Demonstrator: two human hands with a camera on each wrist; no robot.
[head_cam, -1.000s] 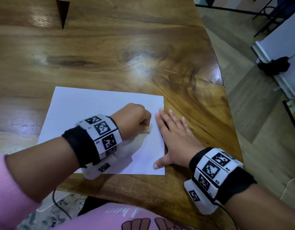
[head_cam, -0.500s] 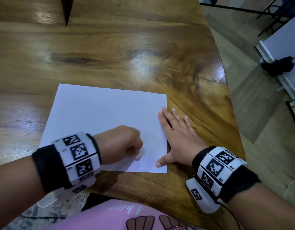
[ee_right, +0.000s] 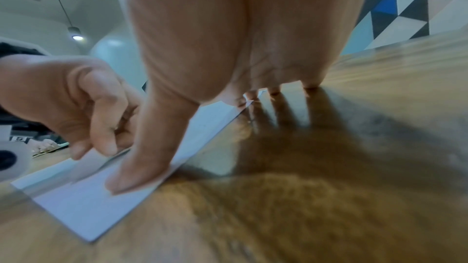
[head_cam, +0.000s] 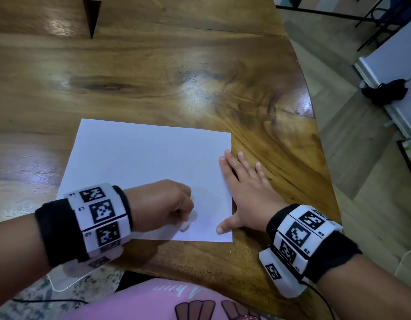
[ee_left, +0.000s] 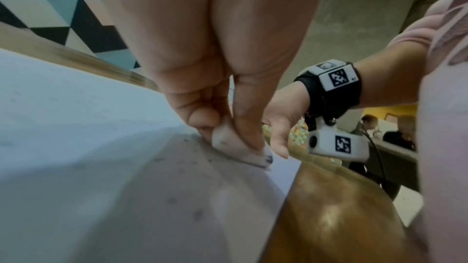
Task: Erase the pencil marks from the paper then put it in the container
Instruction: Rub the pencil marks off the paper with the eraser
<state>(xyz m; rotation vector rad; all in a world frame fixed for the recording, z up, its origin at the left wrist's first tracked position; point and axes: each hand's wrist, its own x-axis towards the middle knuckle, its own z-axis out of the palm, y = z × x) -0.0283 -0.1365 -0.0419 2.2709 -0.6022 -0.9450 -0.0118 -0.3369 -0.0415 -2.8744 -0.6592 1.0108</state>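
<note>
A white sheet of paper [head_cam: 144, 172] lies flat near the front edge of the wooden table [head_cam: 176, 65]. My left hand [head_cam: 163, 202] pinches a small white eraser [head_cam: 185, 226] and presses it on the paper's near right part; the left wrist view shows the eraser [ee_left: 238, 147] between thumb and fingers, with grey crumbs around it. My right hand [head_cam: 246, 192] lies flat with straight fingers over the paper's right edge, its thumb [ee_right: 136, 167] pressing the sheet near the corner. No container is in view.
The table edge curves away on the right, with floor beyond it. A dark triangular object [head_cam: 91, 15] stands at the far left of the table. A black bag [head_cam: 384, 92] lies on the floor by a white wall panel.
My left hand with the eraser has moved toward me across the paper, from beside the right hand's fingertips to the near right corner area. The right hand has stayed in place.
</note>
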